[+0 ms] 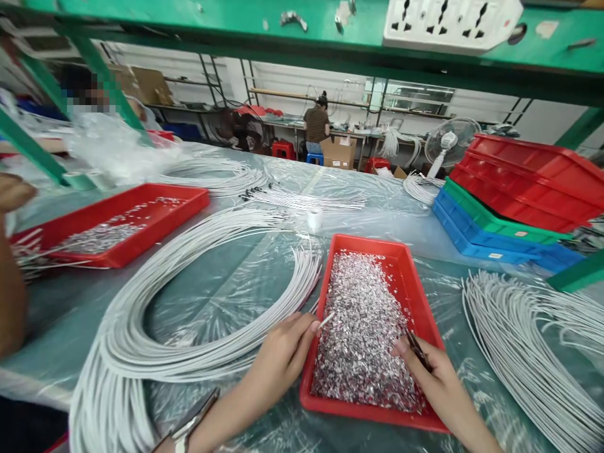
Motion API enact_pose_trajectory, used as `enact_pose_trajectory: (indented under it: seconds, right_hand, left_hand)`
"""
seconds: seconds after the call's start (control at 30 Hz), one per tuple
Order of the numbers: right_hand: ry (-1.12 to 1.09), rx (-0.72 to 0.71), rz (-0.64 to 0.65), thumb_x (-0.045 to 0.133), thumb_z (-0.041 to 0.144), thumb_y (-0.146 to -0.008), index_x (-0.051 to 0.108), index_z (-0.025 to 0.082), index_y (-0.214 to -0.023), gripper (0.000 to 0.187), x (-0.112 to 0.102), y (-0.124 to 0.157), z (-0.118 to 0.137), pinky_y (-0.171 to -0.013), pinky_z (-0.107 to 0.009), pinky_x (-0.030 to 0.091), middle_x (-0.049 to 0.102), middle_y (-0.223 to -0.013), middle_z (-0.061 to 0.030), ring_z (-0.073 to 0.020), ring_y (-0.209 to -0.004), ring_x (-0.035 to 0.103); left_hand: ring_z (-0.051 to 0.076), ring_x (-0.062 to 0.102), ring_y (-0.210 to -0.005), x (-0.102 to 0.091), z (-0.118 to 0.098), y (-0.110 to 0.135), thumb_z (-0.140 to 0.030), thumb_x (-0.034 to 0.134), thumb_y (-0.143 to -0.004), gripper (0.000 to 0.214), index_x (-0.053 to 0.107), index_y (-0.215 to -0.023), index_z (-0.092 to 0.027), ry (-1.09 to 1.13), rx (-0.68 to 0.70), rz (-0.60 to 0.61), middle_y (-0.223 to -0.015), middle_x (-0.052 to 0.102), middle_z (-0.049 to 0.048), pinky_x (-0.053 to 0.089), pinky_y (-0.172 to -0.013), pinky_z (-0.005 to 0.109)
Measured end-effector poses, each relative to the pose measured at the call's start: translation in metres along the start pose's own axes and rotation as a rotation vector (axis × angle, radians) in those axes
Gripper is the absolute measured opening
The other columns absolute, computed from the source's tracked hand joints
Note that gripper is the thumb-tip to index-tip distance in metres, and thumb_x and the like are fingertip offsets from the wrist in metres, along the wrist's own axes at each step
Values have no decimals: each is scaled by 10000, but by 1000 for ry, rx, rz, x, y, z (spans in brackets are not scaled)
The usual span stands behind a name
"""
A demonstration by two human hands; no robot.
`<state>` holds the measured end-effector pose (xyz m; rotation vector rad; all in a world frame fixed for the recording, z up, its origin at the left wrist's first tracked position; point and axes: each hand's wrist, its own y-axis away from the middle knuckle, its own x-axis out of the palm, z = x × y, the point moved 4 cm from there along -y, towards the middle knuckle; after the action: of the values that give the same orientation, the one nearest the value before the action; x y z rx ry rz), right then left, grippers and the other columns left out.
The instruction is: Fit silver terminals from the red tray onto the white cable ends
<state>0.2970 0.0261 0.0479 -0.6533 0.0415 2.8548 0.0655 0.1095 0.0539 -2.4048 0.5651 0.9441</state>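
Your left hand (289, 345) pinches a white cable (326, 319) between thumb and fingers, its tip pointing over the left side of a red tray (418, 299). Your right hand (434, 372) is closed around a dark hand tool (419, 352) above the tray's right side; you cannot tell from here whether the tool's tips meet. Silvery scraps (358, 333) cover most of the tray floor between your hands.

For writing, look right: a small white label (494, 256) sits on the lower blue bin (465, 236) and a pale one (521, 233) on the green bin (500, 220), with red bins (533, 179) stacked on top. Their print is too small to read, as are the marks on the cardboard box (338, 153) at the back.

A big cable coil (117, 333) curves along your left and behind your left forearm; another cable bundle (528, 340) lies to the right of your right hand. Just beyond the tray stands a white spool (314, 219), near a row of dark-ended cables (302, 199). At far left, another person's arm (12, 302) is beside a second red tray (201, 200). The green beam (236, 28), bearing a white power strip (453, 25), crosses the top of your view, blocking part of the room, where someone in a striped top (316, 124) sits.
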Motion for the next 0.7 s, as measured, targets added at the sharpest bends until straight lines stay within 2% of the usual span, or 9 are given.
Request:
enact_pose_trajectory:
  seconds: [0.17, 0.27, 0.37, 0.47, 0.7]
  right_hand:
    - [28, -39, 64, 466, 451, -922, 559, 181, -691, 367, 19, -5, 20, -547, -240, 358, 456, -609, 26, -139, -577, 448]
    - [25, -72, 105, 459, 423, -933, 522, 191, -716, 324, 35, -12, 35, -539, -237, 339, 416, -623, 38, -128, -577, 412]
    - [29, -107, 165, 464, 405, -938, 538, 192, -787, 271, 51, -17, 48, -549, -238, 349, 451, -654, 33, -127, -591, 421]
    - [50, -140, 213, 471, 377, -941, 554, 193, -825, 232, 62, -18, 55, -562, -244, 363, 486, -657, 30, -127, -591, 438]
    - [103, -164, 232, 493, 344, -936, 570, 201, -914, 163, 68, -13, 49, -589, -249, 414, 622, -754, -5, -147, -662, 561]
  left_hand:
    - [128, 411, -503, 9, 2, -2, -296, 329, -988, 278, 413, -740, -203, 152, -6, 57, -600, 415, -55, 286, -524, 241]
    - [128, 421, -528, 11, 3, 2, -305, 317, -990, 282, 465, -778, -193, 247, 3, 122, -628, 450, -44, 306, -542, 242]
    - [138, 457, -587, 14, 5, 7, -323, 282, -1007, 310, 498, -832, -186, 344, -22, 179, -678, 497, -24, 344, -583, 248]
    - [133, 419, -576, 15, 5, 12, -351, 281, -1012, 311, 472, -827, -190, 445, -61, 207, -656, 442, -38, 336, -566, 246]
    - [107, 383, -530, 18, 10, 10, -413, 330, -1005, 296, 461, -856, -193, 749, -134, 265, -604, 395, -63, 338, -521, 218]
